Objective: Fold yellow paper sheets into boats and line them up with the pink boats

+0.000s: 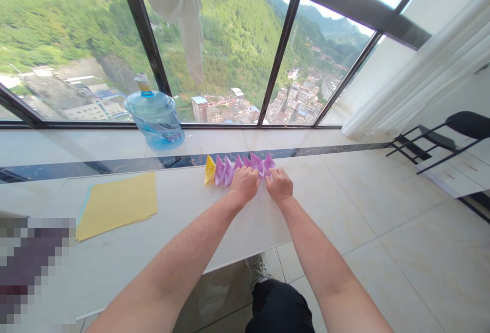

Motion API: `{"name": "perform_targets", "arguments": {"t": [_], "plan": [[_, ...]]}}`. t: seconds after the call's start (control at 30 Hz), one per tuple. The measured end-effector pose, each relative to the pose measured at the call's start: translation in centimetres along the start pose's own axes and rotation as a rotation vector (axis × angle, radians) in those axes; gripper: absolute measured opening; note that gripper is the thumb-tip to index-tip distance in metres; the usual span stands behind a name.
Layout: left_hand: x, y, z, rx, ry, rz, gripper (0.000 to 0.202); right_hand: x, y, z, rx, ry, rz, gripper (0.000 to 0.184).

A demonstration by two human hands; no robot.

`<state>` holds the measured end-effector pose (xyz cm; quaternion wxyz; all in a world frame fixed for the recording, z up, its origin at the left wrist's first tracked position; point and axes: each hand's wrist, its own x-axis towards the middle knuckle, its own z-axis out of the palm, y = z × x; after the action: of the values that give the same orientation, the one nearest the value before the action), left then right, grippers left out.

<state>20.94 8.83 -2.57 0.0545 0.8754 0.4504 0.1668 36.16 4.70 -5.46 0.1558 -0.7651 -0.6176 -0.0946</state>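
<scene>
A row of folded paper boats stands near the far edge of the white table (184,220). At its left end is a yellow paper boat (210,170); beside it come several purple paper boats (220,170), set close together. My left hand (245,185) is closed, its fingers curled on purple boats in the middle of the row and partly hiding them. At the right end, my right hand (280,185) pinches the last purple paper boat (269,162) by its near side. My fingertips are partly hidden by the backs of my hands.
Yellow paper sheets (118,203) lie stacked on the table's left part, a pale blue edge showing. A large blue water jug (156,116) stands on the floor by the window. A black folding chair (440,136) is at the far right, near white curtains (406,72).
</scene>
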Motion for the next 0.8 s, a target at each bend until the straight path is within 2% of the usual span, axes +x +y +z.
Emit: {"name": "perform_targets", "arguments": {"t": [0.2,0.3,0.37,0.53,0.8], "plan": [[-0.3,-0.2,0.1,-0.006,0.009,-0.006,0.019,-0.2,-0.5,-0.2,-0.050,0.093,-0.212,0.028],[-0.4,-0.3,0.1,-0.001,-0.004,-0.003,0.019,0.0,-0.9,-0.2,-0.085,0.075,-0.290,0.017],[-0.4,-0.3,0.2,0.004,-0.002,0.000,0.019,0.3,-1.2,-0.1,-0.112,0.059,-0.308,0.010],[-0.5,-0.4,0.3,0.012,0.017,0.000,0.019,0.6,-1.8,-0.2,-0.139,0.045,-0.307,0.019],[-0.1,-0.9,-0.1,0.016,-0.018,-0.029,0.017,0.2,-2.0,-0.3,-0.107,0.074,-0.284,0.016]]}}
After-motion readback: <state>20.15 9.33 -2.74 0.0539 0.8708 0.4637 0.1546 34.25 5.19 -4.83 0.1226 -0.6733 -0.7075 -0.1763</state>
